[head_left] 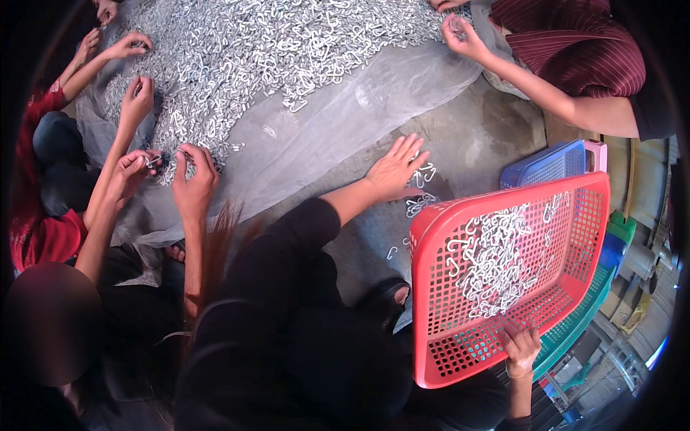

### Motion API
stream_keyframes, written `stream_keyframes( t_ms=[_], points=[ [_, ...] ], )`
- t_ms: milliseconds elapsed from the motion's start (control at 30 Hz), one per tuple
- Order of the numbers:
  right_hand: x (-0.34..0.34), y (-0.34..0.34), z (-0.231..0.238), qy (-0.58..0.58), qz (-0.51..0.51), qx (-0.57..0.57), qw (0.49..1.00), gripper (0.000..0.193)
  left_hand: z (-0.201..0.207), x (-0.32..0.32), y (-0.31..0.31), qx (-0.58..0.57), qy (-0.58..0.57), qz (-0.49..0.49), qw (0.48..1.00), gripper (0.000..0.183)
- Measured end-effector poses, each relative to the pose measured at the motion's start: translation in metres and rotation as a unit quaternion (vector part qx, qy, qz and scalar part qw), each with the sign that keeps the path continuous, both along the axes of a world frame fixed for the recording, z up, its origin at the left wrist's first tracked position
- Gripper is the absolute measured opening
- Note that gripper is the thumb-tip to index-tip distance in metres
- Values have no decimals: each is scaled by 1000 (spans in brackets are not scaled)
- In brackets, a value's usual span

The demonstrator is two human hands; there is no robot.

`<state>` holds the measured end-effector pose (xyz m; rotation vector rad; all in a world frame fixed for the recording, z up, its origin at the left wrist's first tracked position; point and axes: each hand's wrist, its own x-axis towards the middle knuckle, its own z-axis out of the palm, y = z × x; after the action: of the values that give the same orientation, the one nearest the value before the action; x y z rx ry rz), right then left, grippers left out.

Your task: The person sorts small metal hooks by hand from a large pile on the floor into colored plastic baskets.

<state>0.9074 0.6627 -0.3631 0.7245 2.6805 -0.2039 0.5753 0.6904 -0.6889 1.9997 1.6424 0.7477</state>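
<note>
My left hand is stretched out over the grey floor, palm down with its fingers spread, holding nothing. Beside its fingertips lie a few loose silvery-white curved hooks, partly screened by the basket. A red plastic basket with a perforated wall is tilted on its side to my right. Inside it a heap of similar hooks rests against the mesh. My right hand grips the basket's near rim, fingers curled over the edge.
Ahead, a big pile of hooks covers a translucent sheet. Co-workers' hands work around the left, and another person's hand reaches in at far right. Blue and green baskets stand behind the red one.
</note>
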Motion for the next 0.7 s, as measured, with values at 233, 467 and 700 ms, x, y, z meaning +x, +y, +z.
stream_keyframes(
  t_ms=[233, 467, 700],
  points=[
    [2, -7, -5, 3, -17, 9, 1000, 13, -41, 59, -21, 86, 13, -206, 975, 74],
    [2, -8, -6, 16, -26, 9, 999, 16, -54, 67, -42, 114, -104, -227, 962, 31],
    [3, -6, -4, 9, -14, 7, 1000, 15, -41, 51, -33, 28, -148, -224, 963, 22]
  ],
)
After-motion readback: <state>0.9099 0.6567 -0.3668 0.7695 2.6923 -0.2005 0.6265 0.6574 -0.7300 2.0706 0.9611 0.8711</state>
